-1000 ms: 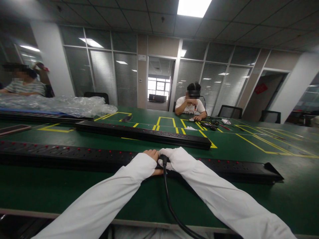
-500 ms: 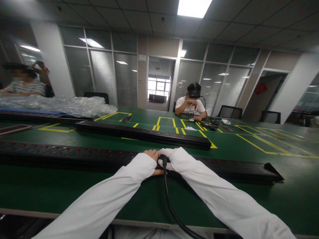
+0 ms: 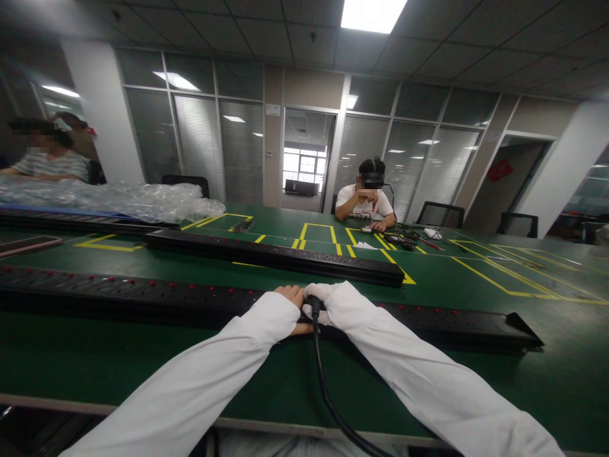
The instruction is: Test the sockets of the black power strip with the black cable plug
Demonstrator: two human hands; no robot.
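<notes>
A long black power strip [image 3: 190, 304] with red dots along its top lies across the table in front of me. My left hand [image 3: 291, 296] is bare and wrapped around the strip near its middle, fingers over the top and thumb at the front side. Beside it, my right hand [image 3: 328, 293], in a white glove, is closed on the black plug [image 3: 315, 307] of a power cord. The cord [image 3: 320, 374] hangs from the plug over the table's near edge. The plug's front end is hidden by my hands, so I cannot tell whether it sits in a socket.
Behind lies a second black power strip [image 3: 285, 257]. Bubble wrap [image 3: 118, 202] covers more strips at the left, near a phone-like device [image 3: 28, 245]. Across the green table [image 3: 476, 393] a person [image 3: 364, 202] sits by cables [image 3: 402, 241]; another person [image 3: 52, 162] sits far left.
</notes>
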